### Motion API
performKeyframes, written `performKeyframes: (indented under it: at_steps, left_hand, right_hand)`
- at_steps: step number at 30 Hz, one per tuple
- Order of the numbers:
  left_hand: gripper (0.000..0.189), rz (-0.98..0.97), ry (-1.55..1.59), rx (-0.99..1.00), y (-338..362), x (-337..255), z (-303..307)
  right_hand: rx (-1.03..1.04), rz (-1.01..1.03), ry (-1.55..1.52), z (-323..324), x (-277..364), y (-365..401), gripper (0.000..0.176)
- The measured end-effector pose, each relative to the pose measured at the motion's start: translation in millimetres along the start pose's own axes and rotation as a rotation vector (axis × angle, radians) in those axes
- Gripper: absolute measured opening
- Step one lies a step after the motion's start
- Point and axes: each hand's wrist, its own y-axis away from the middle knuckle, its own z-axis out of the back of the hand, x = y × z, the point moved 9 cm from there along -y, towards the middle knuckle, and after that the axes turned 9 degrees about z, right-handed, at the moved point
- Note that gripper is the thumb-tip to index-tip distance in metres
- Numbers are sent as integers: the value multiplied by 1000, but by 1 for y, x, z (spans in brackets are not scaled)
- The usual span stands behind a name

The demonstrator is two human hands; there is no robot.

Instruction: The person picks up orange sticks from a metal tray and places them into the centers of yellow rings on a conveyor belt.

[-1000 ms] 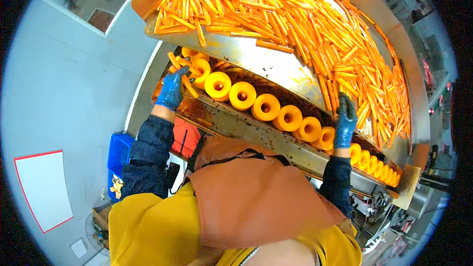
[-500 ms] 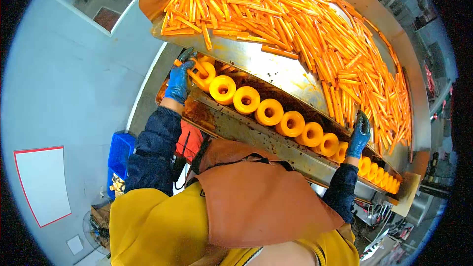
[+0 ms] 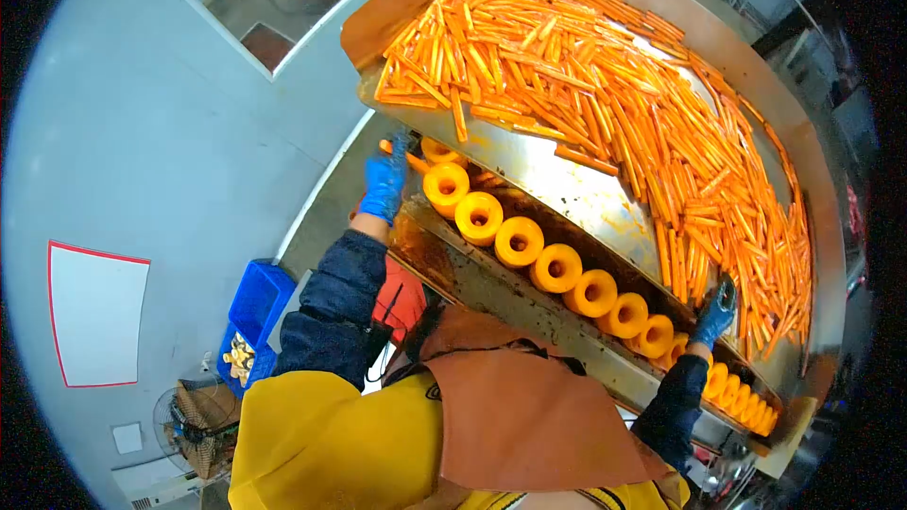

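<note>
My left hand, in a blue glove, is closed around an orange stick at the left end of a row of yellow ring-shaped rollers. The rollers lie in a metal trough running down to the right. In a blue glove too, my right hand is by the lower right part of the row, beside the heap of orange sticks. Its fingers are partly curled, and whether they hold anything cannot be made out. The heap lies on a curved metal tray.
A blue bin with pale pieces is at the lower left, near a fan. A grey wall with a window fills the left side. The tray's raised metal rim curves along the right.
The view has shifted, so the tray and rollers appear farther right and lower. The stick in my left hand now lies closer to the first rollers, and fewer sticks show there.
</note>
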Motion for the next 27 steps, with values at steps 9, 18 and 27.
performKeyframes:
  at_steps: [9,18,27]
  left_hand:
    - [35,240,205,625,34,-10,-47]
    - [77,-266,93,177,-77,-71,-43]
    - [119,-9,-556,354,-199,-65,-152]
  right_hand:
    - [68,-9,150,5,46,5,30]
    - [-126,206,259,15,67,16,23]
    - [2,59,295,10,73,15,28]
